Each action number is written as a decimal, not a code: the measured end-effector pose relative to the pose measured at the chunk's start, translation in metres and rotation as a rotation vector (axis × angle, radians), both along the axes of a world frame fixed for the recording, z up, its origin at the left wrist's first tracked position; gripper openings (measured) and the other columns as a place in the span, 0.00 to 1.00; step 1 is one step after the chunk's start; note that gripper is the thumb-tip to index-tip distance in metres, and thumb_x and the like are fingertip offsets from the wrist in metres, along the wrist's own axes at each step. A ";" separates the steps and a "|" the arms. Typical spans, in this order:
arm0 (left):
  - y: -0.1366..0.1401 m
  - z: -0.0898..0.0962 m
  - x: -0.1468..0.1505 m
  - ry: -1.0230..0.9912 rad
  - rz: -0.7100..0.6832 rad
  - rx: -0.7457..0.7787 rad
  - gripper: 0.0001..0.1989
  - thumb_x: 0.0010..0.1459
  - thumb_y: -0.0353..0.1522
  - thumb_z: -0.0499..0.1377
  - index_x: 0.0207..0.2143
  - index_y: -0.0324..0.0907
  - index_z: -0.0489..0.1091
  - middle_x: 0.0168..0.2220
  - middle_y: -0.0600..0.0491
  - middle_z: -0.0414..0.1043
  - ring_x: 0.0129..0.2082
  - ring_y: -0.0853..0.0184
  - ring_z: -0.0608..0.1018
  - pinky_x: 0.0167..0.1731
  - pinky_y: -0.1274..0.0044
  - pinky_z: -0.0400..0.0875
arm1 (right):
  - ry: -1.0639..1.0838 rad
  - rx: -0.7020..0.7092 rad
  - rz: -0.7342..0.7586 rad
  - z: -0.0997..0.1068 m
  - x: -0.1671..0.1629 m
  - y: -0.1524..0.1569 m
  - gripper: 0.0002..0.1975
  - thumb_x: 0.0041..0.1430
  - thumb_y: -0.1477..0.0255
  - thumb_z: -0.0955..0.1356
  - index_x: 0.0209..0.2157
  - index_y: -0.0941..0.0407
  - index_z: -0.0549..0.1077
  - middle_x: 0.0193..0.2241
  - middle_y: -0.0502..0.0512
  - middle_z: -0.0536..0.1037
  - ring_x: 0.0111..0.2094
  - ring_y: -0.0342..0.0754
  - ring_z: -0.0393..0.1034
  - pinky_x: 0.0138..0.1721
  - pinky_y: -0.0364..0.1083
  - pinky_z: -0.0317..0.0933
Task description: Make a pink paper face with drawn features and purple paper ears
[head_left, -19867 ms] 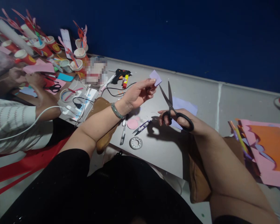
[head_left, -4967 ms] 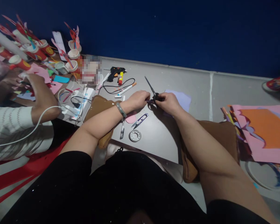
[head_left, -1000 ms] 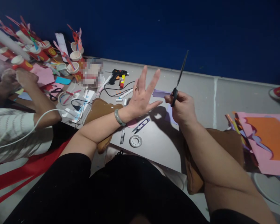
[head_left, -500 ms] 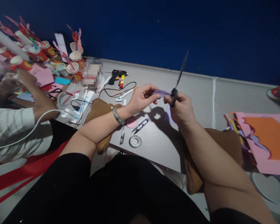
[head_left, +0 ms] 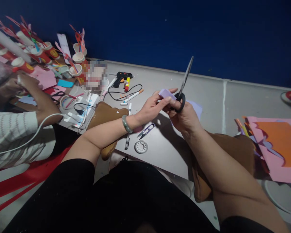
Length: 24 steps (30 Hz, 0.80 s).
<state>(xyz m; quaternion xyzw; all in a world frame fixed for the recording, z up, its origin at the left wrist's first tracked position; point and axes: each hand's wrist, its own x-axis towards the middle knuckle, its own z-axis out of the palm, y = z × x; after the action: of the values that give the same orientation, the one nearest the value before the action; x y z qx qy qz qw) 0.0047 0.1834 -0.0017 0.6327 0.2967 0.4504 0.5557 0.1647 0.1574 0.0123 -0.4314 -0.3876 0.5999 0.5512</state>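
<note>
Above the table, my left hand is closed on a small folded piece of purple paper. My right hand has black-handled scissors hooked on its fingers, with the blades pointing up and away from the paper. Its fingertips meet the purple paper next to my left fingers; how firmly they pinch it is hidden. Behind my right hand, a larger light purple sheet lies on the table. Below my hands are thread snips, a white tape roll and a capped pen.
A glue gun and a yellow-red glue stick lie at the back, their area crossed by a black cable. Paper cups crowd the left, where a co-worker's arm rests. Pink and orange sheets lie right.
My hands have come closer together, with the purple paper tilted to show its broad face. The scissors have swung slightly left, and more of the purple sheet behind is uncovered.
</note>
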 end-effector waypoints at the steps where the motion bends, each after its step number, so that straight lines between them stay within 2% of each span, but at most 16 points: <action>1: -0.001 0.001 0.001 0.005 0.015 -0.008 0.36 0.71 0.62 0.60 0.64 0.46 0.79 0.69 0.42 0.79 0.66 0.55 0.81 0.69 0.63 0.75 | 0.001 0.004 -0.016 -0.001 -0.001 -0.001 0.28 0.38 0.50 0.89 0.28 0.50 0.77 0.28 0.48 0.74 0.34 0.47 0.70 0.40 0.49 0.71; 4: 0.002 0.000 0.005 -0.032 0.015 -0.084 0.30 0.74 0.58 0.58 0.61 0.47 0.80 0.66 0.47 0.81 0.69 0.55 0.80 0.71 0.62 0.74 | -0.054 0.022 -0.060 -0.006 -0.005 -0.001 0.30 0.35 0.49 0.89 0.26 0.51 0.77 0.27 0.47 0.74 0.32 0.45 0.67 0.38 0.48 0.67; 7: 0.012 -0.004 0.007 -0.160 -0.023 -0.194 0.22 0.76 0.50 0.58 0.60 0.46 0.78 0.58 0.47 0.85 0.67 0.57 0.82 0.69 0.62 0.76 | -0.191 0.089 -0.097 -0.013 -0.004 0.002 0.30 0.38 0.46 0.87 0.23 0.51 0.75 0.24 0.47 0.72 0.30 0.45 0.63 0.36 0.49 0.65; 10: 0.024 -0.004 0.002 -0.274 -0.002 -0.289 0.21 0.76 0.46 0.57 0.61 0.43 0.74 0.50 0.46 0.85 0.60 0.59 0.86 0.65 0.62 0.78 | -0.335 0.188 -0.140 -0.016 0.002 0.004 0.27 0.46 0.46 0.85 0.23 0.50 0.74 0.24 0.48 0.72 0.29 0.47 0.64 0.37 0.51 0.67; 12: 0.030 -0.002 -0.004 -0.265 -0.001 -0.364 0.21 0.76 0.46 0.57 0.61 0.43 0.74 0.44 0.48 0.83 0.52 0.61 0.87 0.61 0.63 0.79 | -0.471 0.302 -0.169 -0.015 0.011 0.004 0.24 0.52 0.48 0.83 0.26 0.49 0.75 0.28 0.50 0.75 0.32 0.50 0.68 0.40 0.54 0.70; 16: 0.032 0.003 -0.012 -0.209 -0.110 -0.505 0.13 0.72 0.42 0.64 0.50 0.43 0.78 0.33 0.53 0.76 0.40 0.65 0.84 0.52 0.68 0.81 | -0.881 0.625 -0.201 -0.011 0.031 0.003 0.16 0.60 0.56 0.80 0.35 0.48 0.75 0.41 0.56 0.82 0.44 0.58 0.76 0.52 0.61 0.73; 19: 0.025 0.007 -0.012 -0.152 -0.198 -0.509 0.07 0.69 0.38 0.67 0.42 0.44 0.78 0.32 0.54 0.74 0.35 0.66 0.81 0.45 0.70 0.80 | -1.110 0.823 -0.166 -0.011 0.039 0.001 0.15 0.62 0.56 0.78 0.42 0.48 0.76 0.55 0.62 0.83 0.58 0.67 0.75 0.63 0.69 0.69; 21: 0.020 0.009 -0.010 -0.125 -0.233 -0.493 0.08 0.69 0.38 0.67 0.38 0.44 0.76 0.32 0.54 0.74 0.34 0.68 0.80 0.41 0.72 0.79 | -1.209 0.892 -0.133 -0.014 0.039 0.000 0.16 0.63 0.54 0.77 0.44 0.49 0.76 0.62 0.64 0.80 0.66 0.71 0.71 0.69 0.73 0.63; 24: 0.015 0.010 -0.006 -0.060 -0.258 -0.397 0.08 0.71 0.38 0.64 0.39 0.43 0.77 0.34 0.53 0.77 0.35 0.68 0.80 0.40 0.75 0.79 | -1.278 0.926 -0.112 -0.020 0.032 -0.002 0.15 0.66 0.53 0.75 0.43 0.48 0.76 0.66 0.60 0.79 0.72 0.71 0.67 0.75 0.77 0.54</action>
<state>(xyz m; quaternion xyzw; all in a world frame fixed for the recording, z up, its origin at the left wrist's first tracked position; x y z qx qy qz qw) -0.0009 0.1984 0.0081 0.5301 0.2793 0.3271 0.7307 0.1966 0.1551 -0.0073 -0.4380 -0.8171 -0.0148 0.3746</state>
